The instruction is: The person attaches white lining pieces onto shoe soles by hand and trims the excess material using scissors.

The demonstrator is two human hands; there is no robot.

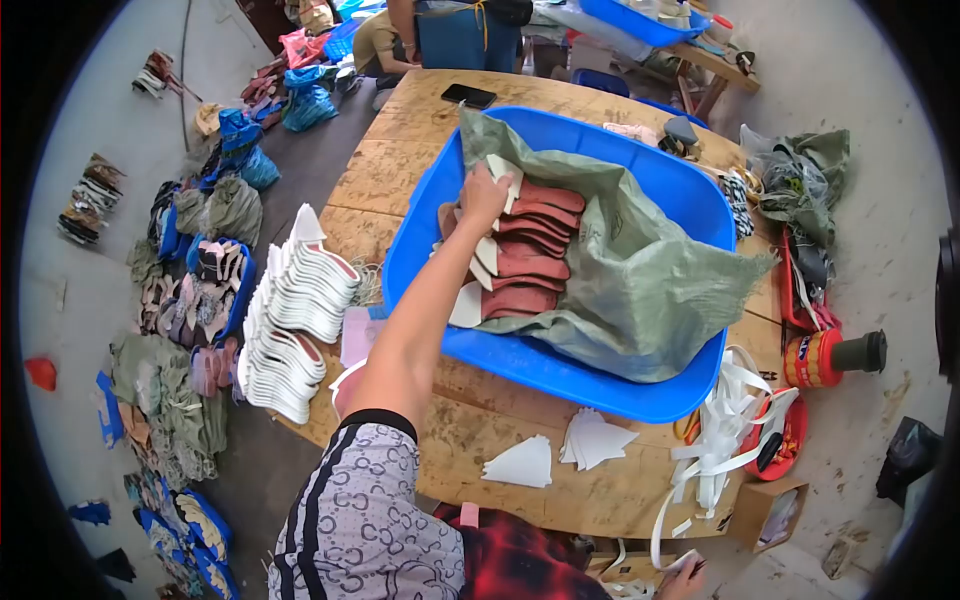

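My left hand (483,195) reaches into the blue tub (560,368), its fingers closed on a cream-tipped insole (504,178). Below and beside it, several red-brown insoles (528,268) with cream ends are stacked in a row on a green woven sack (640,270) that lines the tub. At the bottom right, partly cut off by the frame, my right hand (683,578) is closed on the end of a white strip (658,530). That strip trails down from a tangle of white strips (728,420) at the table's right edge.
A tall stack of white insoles (300,310) stands at the table's left edge. White cut pieces (520,462) lie in front of the tub, and a phone (469,95) behind it. A red can (815,360) and an open cardboard box (768,515) are right. People sit and stand beyond.
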